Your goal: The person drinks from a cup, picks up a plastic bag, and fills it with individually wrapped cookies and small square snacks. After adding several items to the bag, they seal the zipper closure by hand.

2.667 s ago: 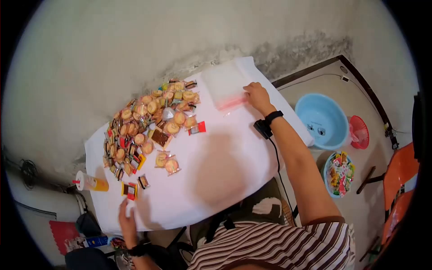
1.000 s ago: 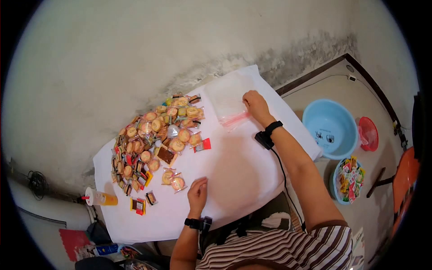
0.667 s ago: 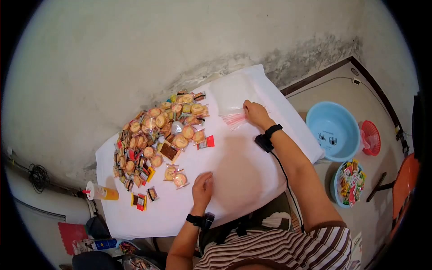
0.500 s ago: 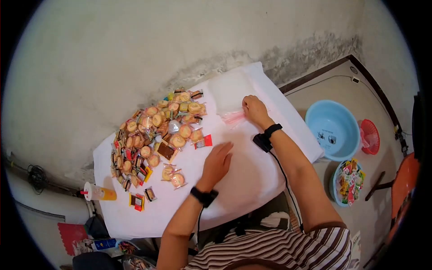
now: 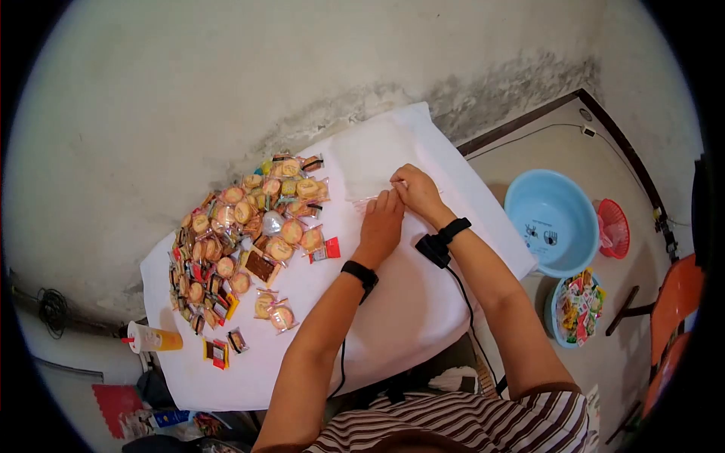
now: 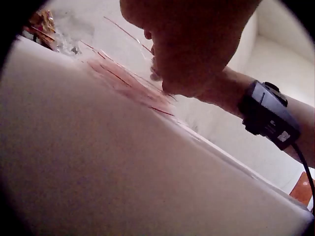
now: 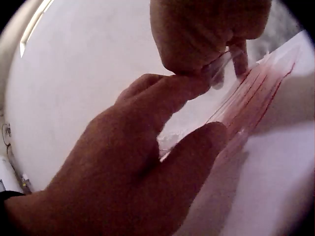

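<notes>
A stack of clear zip bags [image 5: 374, 155] with pinkish-red zip strips lies on the white-clothed table. My right hand [image 5: 419, 192] is at the strip end, its fingertips pinching the edge of a clear zip bag [image 7: 221, 66]. My left hand [image 5: 381, 226] reaches in beside it, its fingertips right at the right hand's fingertips. In the right wrist view the left thumb [image 7: 214, 132] is spread from the index finger, over the red strips [image 7: 261, 93]. Dark hand shapes overlap above the strips in the left wrist view. Both hands hide part of the strips in the head view.
Many wrapped biscuits [image 5: 226, 234] are heaped on the table's left half. An orange drink cup [image 5: 155, 337] stands at the left edge. On the floor at right are a blue basin [image 5: 551, 223], a red basket [image 5: 613, 229] and a tub of packets [image 5: 578, 306].
My left hand has moved from the wrapped biscuits at the lower left across the table to the zip bags, meeting the right hand. The right hand has stayed at the bags' strip end.
</notes>
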Demonstrator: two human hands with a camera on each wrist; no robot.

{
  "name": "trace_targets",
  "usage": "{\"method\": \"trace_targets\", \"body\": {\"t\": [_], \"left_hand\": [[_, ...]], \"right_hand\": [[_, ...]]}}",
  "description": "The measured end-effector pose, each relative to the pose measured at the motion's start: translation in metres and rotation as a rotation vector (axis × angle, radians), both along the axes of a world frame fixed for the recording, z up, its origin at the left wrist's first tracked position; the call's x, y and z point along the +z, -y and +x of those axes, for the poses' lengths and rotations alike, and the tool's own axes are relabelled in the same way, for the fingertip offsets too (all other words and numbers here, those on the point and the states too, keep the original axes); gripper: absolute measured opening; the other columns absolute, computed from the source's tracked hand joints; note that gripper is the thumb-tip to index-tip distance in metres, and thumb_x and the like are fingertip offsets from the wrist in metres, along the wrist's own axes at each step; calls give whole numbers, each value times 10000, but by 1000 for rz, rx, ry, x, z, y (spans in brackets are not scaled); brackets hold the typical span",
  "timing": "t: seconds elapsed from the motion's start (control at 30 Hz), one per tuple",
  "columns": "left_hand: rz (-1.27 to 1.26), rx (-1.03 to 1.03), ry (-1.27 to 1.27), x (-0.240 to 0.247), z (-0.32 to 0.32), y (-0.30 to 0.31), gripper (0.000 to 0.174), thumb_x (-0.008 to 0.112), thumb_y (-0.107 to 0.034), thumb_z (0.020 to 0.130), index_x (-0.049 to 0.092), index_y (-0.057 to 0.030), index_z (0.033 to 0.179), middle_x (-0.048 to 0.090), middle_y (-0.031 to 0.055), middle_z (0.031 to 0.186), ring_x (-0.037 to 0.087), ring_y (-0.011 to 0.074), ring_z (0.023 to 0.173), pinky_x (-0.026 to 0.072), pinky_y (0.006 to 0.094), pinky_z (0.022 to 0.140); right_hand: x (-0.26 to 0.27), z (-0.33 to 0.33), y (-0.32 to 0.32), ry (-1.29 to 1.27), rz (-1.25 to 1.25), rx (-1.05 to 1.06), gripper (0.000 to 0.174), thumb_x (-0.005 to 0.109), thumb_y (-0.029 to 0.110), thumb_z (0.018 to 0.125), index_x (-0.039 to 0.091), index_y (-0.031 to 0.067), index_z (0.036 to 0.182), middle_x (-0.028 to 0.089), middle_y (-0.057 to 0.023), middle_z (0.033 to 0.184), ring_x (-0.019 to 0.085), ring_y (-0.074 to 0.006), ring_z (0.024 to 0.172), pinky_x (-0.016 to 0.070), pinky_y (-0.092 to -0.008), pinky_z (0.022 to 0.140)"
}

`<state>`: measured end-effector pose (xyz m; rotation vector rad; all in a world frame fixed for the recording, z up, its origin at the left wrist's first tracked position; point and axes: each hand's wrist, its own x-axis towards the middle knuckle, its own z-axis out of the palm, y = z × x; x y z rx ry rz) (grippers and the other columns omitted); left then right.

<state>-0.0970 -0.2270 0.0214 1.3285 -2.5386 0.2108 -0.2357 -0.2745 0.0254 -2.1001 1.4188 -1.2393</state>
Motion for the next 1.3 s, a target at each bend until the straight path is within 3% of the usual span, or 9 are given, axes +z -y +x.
{"method": "trace_targets", "body": {"t": [0.13,0.37,0.67,0.73,0.9,1.07,1.17,1.23,1.3], "left_hand": [[-191,-15,-2,-7,5,6,497,570,-133,782,458,-11,1251,433,117,1318,447,241,1119,385,376,871],[-134,-51,-78,4,2,8,517,586,-63,743,456,5,1239,429,159,1306,482,263,1057,423,351,829],[-172,-168,-423,46,6,-17,392,585,0,755,509,27,1139,459,219,1241,476,372,1137,428,405,942],[-328,-215,-389,60,8,-30,357,538,12,750,530,41,1105,473,205,1211,515,323,978,473,383,816],[-320,-226,-278,96,21,-70,322,552,-13,753,540,23,1073,514,146,1139,517,280,875,475,359,745],[-256,-242,-388,112,31,-117,267,637,-51,740,551,-14,990,535,131,1051,536,298,897,476,361,744],[-364,-212,-749,96,27,-143,292,668,-64,765,526,-15,1015,537,110,1013,552,239,856,476,311,734],[230,54,-1439,92,18,-162,308,665,-83,811,491,-17,1057,551,83,980,553,156,839,472,279,720],[259,82,-1514,89,20,-167,285,641,-73,835,478,-23,1063,538,77,988,566,118,817,450,225,686]], "right_hand": [[0,-1,1,61,29,-3,54,607,52,766,623,36,815,592,-114,839,579,-299,775,471,-360,684],[15,-5,-3,41,-53,-24,50,596,64,772,631,41,798,582,-105,835,573,-294,824,474,-366,697],[63,2,-52,21,-225,-28,60,595,54,771,630,47,819,562,-96,828,562,-288,831,470,-373,686],[75,3,-67,53,-256,-17,70,604,26,761,630,37,825,557,-98,811,558,-279,797,461,-350,667],[98,4,-112,104,-267,-1,73,607,46,772,634,38,839,564,-96,828,561,-291,799,462,-347,677],[108,18,-158,432,-134,-41,50,601,35,806,629,9,839,561,-74,802,540,-175,720,434,-272,647],[108,36,-187,511,-91,-64,50,597,29,818,626,2,849,561,-62,805,520,-134,714,426,-251,640],[100,46,-201,485,-104,-35,55,599,30,826,625,6,868,562,-50,811,518,-122,717,421,-245,639],[96,54,-214,455,-123,-3,61,601,31,834,625,10,886,563,-38,817,516,-110,720,417,-238,638]]}}
